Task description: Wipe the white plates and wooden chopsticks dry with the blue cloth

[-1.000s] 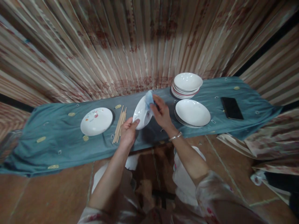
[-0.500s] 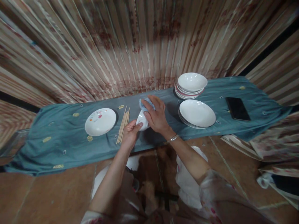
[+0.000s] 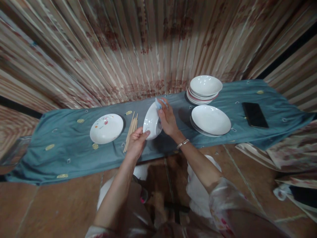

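My left hand [image 3: 137,141] grips the lower left edge of a shiny white bowl [image 3: 151,122], which is tilted above the table. With my right hand [image 3: 168,120] I hold a light blue cloth [image 3: 160,103] against the bowl's upper right rim; a bracelet circles that wrist. The palm side of the right hand is hidden. Just left of the bowl, several wooden chopsticks [image 3: 131,130] lie on the blue-green tablecloth, partly behind my left hand.
A floral white plate [image 3: 107,129] lies at left. On the right stand a stack of bowls [image 3: 206,86], a stack of white plates [image 3: 211,119] and a black phone [image 3: 255,114]. The tablecloth [image 3: 61,142] hangs over the front edge; a pleated curtain [image 3: 158,49] rises behind.
The bowl has turned so more of its white surface shows. My right hand with the cloth has shifted from across the bowl to its right rim.
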### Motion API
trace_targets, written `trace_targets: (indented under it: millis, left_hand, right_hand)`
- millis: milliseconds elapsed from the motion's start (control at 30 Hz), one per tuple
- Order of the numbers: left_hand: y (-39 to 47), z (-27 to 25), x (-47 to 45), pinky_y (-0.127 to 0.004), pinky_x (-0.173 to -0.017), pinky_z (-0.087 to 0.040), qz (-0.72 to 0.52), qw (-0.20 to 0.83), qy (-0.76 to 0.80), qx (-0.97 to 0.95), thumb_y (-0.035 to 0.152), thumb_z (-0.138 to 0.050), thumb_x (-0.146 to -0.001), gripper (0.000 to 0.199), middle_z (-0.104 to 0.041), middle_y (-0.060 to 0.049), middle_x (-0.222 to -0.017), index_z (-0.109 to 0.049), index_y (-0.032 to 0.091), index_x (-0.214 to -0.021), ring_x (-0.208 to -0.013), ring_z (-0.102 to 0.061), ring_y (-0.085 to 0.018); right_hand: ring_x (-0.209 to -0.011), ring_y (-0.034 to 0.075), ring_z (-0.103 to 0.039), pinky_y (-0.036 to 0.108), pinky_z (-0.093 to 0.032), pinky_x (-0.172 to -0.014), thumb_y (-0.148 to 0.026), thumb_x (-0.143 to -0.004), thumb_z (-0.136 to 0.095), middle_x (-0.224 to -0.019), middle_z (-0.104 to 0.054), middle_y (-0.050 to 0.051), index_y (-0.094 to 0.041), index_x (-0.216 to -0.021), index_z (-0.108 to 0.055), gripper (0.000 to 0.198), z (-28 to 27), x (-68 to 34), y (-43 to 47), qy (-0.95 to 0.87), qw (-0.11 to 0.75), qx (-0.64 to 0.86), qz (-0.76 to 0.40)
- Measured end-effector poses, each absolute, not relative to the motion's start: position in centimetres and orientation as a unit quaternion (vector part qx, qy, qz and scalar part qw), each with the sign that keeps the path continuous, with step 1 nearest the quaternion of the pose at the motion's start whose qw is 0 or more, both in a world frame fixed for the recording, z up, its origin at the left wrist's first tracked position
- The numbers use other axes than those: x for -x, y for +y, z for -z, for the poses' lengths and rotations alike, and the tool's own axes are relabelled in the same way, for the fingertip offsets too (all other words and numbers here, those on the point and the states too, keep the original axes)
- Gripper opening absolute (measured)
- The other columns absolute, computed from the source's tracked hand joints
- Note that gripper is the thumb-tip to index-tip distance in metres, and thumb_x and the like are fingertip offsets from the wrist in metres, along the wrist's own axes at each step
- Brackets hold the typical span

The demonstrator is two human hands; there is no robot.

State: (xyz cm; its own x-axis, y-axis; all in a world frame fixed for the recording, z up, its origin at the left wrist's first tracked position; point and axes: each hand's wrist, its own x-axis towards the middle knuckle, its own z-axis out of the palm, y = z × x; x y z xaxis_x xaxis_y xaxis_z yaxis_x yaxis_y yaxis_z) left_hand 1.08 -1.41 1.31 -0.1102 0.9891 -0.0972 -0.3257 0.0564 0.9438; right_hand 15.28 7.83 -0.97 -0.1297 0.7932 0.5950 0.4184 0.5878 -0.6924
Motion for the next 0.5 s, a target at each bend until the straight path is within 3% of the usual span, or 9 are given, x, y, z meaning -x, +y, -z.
trace_targets:
  millis: [267,500]
  left_hand:
    - [-1.9,-1.4,-0.7,-0.024,-0.069,-0.045,-0.58,0.563,0.455,-0.374,0.032,-0.083,-0.062,0.028,-0.072,-0.001,-0.075,-0.07,0.016,-0.082,-0.066,-0.06,-0.012]
    - [-1.9,-1.3,-0.5,-0.024,-0.066,-0.043,-0.567,0.54,0.474,-0.402,0.034,-0.083,-0.06,0.028,-0.069,-0.001,-0.071,-0.069,0.017,-0.078,-0.065,-0.057,-0.013]
  right_hand:
    - [-0.145,0.022,-0.029,0.046,-0.025,-0.121,-0.039,-0.101,-0.028,-0.152,-0.038,0.011,-0.021,-0.143,-0.047,0.049,-0.3,-15.2,5.3,-0.789,0.499,0.335,-0.122]
    - [-0.139,0.021,-0.041,0.045,-0.027,-0.12,-0.051,-0.101,-0.025,-0.143,-0.052,0.007,-0.026,-0.134,-0.055,0.05,0.7,-15.3,8.6,-0.726,0.531,0.386,-0.205]
